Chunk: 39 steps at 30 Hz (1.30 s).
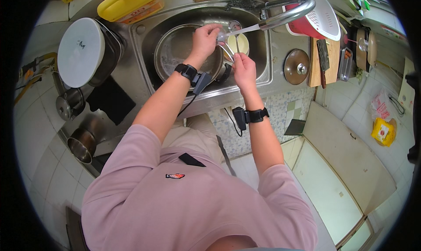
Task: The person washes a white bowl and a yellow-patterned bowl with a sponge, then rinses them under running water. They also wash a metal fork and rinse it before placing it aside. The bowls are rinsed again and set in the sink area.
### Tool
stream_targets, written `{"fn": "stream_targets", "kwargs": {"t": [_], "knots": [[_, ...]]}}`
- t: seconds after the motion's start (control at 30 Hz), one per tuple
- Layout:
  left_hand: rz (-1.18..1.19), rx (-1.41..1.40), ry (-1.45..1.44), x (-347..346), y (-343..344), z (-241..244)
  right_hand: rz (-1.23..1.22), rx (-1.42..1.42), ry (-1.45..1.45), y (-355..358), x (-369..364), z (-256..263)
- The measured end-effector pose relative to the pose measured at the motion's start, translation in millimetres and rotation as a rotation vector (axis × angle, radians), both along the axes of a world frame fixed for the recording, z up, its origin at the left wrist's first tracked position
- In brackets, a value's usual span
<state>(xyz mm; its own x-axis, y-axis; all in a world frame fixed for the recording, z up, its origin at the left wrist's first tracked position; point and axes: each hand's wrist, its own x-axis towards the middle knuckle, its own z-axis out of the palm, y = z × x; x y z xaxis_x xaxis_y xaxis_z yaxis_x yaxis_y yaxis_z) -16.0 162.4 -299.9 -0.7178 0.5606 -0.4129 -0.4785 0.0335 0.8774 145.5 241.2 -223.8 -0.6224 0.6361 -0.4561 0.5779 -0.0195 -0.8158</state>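
Water runs from the curved metal faucet [291,15] onto the bowl of a metal spoon or ladle [221,37], beside the fingers of my left hand [204,40]. My left fingers are curled at that end; whether they grip it is unclear. My right hand [244,68] holds the handles of metal utensils, spoons by their look, below the stream. Behind them a pale yellow bowl [242,44] sits in the steel sink [264,65]. A large round metal pan [171,56] holding some water lies in the sink under my left hand.
Right of the sink are a glass pot lid [292,70], a wooden cutting board [334,63] with a cleaver [323,55], and a red and white colander [324,14]. A yellow jug [126,4] stands behind; a white round lid [80,53] and pots stand left.
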Motion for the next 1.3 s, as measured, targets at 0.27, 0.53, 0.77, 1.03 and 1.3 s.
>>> {"fn": "stream_targets", "kwargs": {"t": [0.27, 0.53, 0.77, 1.03, 1.3], "knots": [[0.033, 0.047, -0.104, 1.3, -10.2, 6.8, 0.007, -0.409, -0.068, 0.6, -12.8, 23.0], [-0.012, -0.231, 0.149, -0.7, -17.4, -30.8, 0.043, -0.572, -0.127, 4.9, -11.5, 27.7], [-0.029, -0.249, 0.258, 9.0, -12.9, 10.1, 0.066, -0.629, -0.167, 8.3, -15.5, 28.2], [-0.002, -0.327, 0.256, 0.0, -11.9, 30.8, 0.072, -0.638, -0.137, 18.7, -8.0, 21.9], [0.087, -0.327, 0.187, 7.1, -10.3, 17.1, 0.562, 0.507, -0.204, 28.6, -30.5, 6.3]]}}
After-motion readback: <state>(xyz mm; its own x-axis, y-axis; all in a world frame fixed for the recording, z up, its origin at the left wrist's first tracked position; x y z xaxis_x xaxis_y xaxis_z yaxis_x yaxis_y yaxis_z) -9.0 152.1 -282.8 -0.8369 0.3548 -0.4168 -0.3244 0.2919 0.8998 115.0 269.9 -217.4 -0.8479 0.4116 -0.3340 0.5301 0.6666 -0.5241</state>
